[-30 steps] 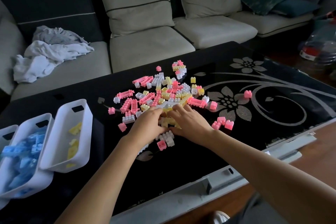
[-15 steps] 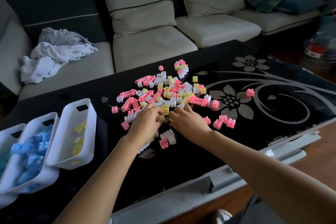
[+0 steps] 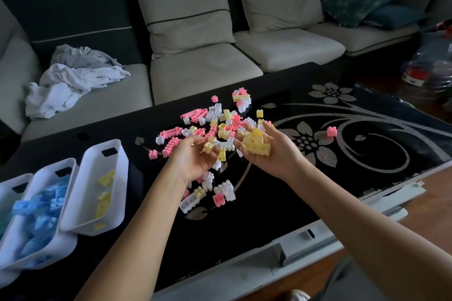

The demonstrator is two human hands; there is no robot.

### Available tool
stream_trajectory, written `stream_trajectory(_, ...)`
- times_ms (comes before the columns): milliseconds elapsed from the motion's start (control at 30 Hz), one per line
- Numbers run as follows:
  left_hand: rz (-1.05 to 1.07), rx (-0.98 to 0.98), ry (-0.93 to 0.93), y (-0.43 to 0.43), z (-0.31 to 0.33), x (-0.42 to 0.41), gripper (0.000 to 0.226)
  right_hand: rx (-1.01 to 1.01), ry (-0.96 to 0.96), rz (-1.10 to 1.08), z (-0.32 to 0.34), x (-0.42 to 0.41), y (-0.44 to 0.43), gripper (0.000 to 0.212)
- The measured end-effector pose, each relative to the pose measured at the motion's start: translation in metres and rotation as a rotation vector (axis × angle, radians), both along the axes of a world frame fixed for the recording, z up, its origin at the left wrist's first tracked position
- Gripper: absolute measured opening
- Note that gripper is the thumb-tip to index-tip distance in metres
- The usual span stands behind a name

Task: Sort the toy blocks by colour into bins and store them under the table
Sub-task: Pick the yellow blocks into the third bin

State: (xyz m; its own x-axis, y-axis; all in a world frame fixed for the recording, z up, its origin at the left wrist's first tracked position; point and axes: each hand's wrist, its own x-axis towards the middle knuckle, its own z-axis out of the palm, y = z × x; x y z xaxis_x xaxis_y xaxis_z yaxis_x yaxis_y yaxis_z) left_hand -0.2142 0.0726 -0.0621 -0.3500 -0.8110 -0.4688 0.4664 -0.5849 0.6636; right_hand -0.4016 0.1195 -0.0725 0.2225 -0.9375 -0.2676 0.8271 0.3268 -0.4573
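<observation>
Loosely, hands (image 3: 193, 157) (image 3: 275, 155) cup yellow blocks (image 3: 256, 143).

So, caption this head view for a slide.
Left hand and right hand hold yellow blocks above the mixed pile, beside bins.

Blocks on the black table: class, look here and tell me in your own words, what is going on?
A person is sorting toy blocks by colour. The right hand cups yellow blocks, palm up; the left hand holds a yellow piece. A mixed pile of pink, white and yellow lies on the table. To the left, the yellow bin has only a few blocks and the blue bin many.
</observation>
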Motion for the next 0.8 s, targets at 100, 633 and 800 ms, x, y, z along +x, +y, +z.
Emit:
stream_trajectory(100, -0.071, -0.151, -0.149, 0.005, 0.008, 0.008, 0.018, -0.035, 0.008, 0.045, 0.0, 0.005, 0.001, 0.034)
stream_trajectory(633, 0.079, -0.584, -1.708, 0.057, 0.009, 0.183, 0.021, -0.031, 0.443, 0.421, 0.053, 0.192, -0.027, 0.022)
stream_trajectory(800, 0.115, -0.605, -1.705, 0.061, 0.002, 0.198, 0.019, 0.01, 0.405, 0.438, 0.06, 0.256, -0.034, 0.029)
